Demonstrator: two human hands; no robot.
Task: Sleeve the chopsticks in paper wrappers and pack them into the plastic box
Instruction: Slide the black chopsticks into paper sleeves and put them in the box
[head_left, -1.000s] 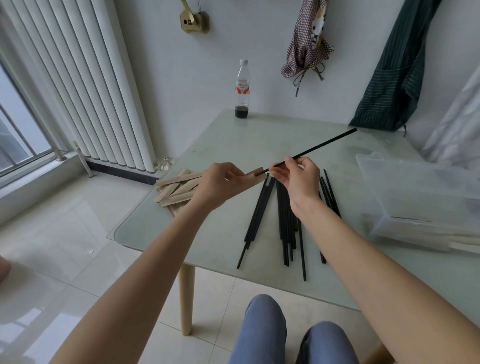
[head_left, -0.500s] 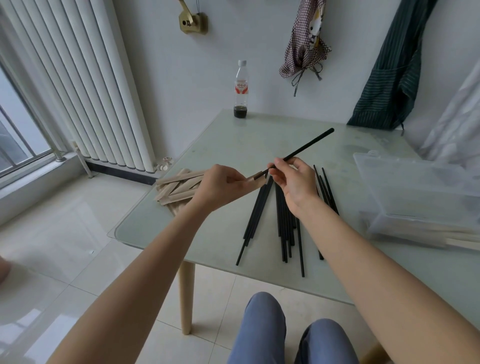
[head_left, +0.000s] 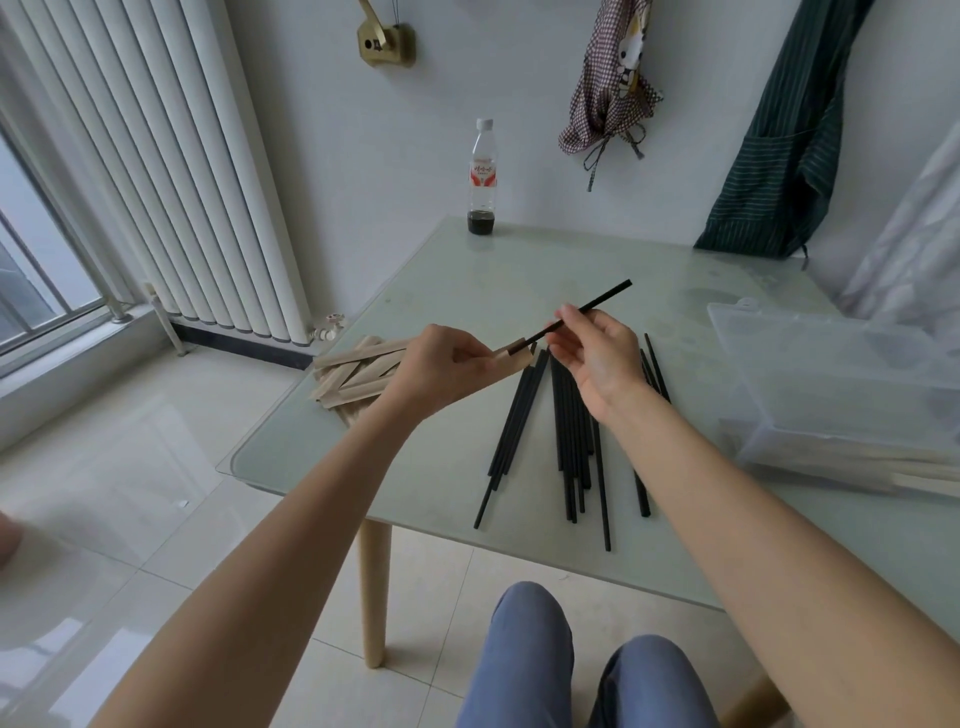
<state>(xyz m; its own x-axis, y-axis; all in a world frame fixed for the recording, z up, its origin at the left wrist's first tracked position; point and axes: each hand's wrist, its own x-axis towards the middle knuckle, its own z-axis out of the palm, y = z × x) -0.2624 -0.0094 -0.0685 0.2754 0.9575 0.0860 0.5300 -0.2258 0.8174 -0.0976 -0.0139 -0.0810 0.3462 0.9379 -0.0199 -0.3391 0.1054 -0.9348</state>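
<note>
Sleeving step: left hand (head_left: 441, 364) grips wrapper (head_left: 514, 361), right hand (head_left: 597, 353) pinches chopstick (head_left: 602, 299) partway in; next, straight push home.

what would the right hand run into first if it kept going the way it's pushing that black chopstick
Most likely the left hand, just past the open mouth of the tan paper wrapper it holds. The right hand pinches the thin black chopstick, whose tip is already entering that wrapper. Depth is hard to judge.
</note>
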